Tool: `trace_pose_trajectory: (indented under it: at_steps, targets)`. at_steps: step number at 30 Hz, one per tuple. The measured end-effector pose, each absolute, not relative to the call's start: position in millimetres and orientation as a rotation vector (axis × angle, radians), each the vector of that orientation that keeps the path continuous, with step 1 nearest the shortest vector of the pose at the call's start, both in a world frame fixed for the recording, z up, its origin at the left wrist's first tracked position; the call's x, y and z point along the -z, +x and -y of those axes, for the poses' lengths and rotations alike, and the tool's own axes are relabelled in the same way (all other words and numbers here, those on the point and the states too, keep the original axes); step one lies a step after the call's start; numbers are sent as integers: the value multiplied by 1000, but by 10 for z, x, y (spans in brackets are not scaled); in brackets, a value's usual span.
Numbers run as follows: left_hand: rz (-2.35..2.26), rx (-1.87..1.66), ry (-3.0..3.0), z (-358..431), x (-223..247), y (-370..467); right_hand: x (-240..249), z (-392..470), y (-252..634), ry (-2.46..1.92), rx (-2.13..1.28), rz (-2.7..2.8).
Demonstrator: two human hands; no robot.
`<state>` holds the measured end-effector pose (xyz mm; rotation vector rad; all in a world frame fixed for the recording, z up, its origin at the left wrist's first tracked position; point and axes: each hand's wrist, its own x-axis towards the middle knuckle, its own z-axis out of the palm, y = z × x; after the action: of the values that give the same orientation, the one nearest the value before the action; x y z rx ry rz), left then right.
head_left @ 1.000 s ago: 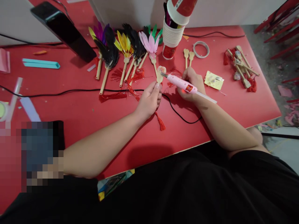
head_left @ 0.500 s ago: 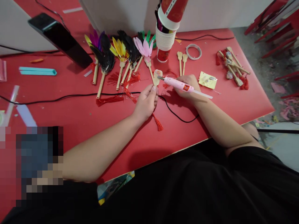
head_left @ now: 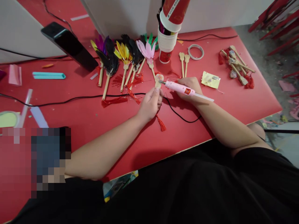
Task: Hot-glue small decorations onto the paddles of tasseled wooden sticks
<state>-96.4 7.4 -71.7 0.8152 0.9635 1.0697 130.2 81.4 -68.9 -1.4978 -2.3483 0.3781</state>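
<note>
Pinched in my left hand is a small wooden fan handle with a wide, shaped head; a red tassel hangs below my fist. My right hand grips a pink hot glue gun, a clear glue stick poking out of its back end. Its metal nozzle is at the head of the wooden handle, touching or very close. Just beyond lies a finished-looking feather fan with pink feathers. Two bare wooden handles lie behind my right hand.
More feather fans lie left of the pink one. Stacked paper cups, a tape roll, a yellow card and piled wooden handles stand or lie rightward. A black cable crosses the table; a black device leans at the back left.
The view has shifted slightly, so the table things appear further right. The glue gun's nozzle is lower on the wooden head. Both hands keep their holds.
</note>
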Motion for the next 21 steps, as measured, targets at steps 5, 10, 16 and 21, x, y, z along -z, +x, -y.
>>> trace_pose_trajectory:
  at_steps: [5, 10, 16, 21]
  targets:
    - [-997, -1002, 748, -97, 663, -983, 664, -822, 1298, -1535, -349, 2331]
    - [-1016, -997, 729, -97, 630, -986, 644, -818, 1242, -1678, -309, 2272]
    - [-1033, -1041, 751, -75, 628, -962, 584, -832, 1192, -1808, -252, 2262]
    - [-1048, -1019, 753, -68, 592, -971, 556, -857, 1170, -1843, -260, 2276]
